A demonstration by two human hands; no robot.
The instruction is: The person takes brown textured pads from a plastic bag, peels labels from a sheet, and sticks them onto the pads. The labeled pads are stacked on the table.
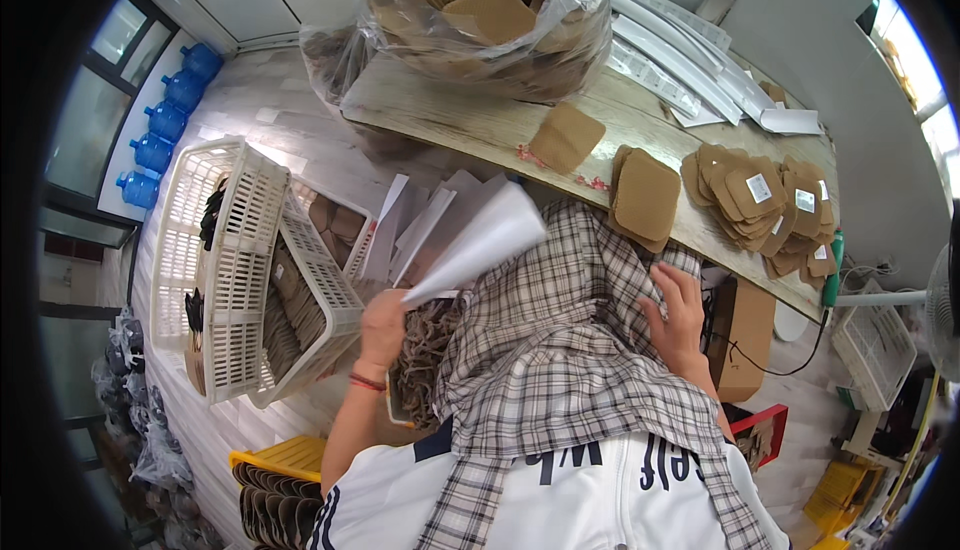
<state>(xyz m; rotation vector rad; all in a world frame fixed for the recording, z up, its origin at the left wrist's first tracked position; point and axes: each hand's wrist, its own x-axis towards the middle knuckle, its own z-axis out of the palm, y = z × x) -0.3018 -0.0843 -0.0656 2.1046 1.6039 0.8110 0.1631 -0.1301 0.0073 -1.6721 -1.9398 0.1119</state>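
My left hand (382,325) is closed on the near end of a white paper sheet (480,242), blurred at its far edge. The sheet slants up and right, over the checked apron on my lap. More white sheets (425,220) stand beyond it. My right hand (677,315) rests over the right side of the checked apron (560,350), fingers spread, with nothing in it. The nearest things to it are a stack of brown rounded cardboard pieces (645,198) at the table's front edge and a single brown piece (567,138) to its left.
On the wooden table (450,110) lie labelled brown pieces (760,195), a plastic bag of pieces (490,20) and white strips (680,50). White crates (235,280) stand left, with a bin of brown twisted cords (428,350) near my left hand. A cardboard box (745,340) stands right.
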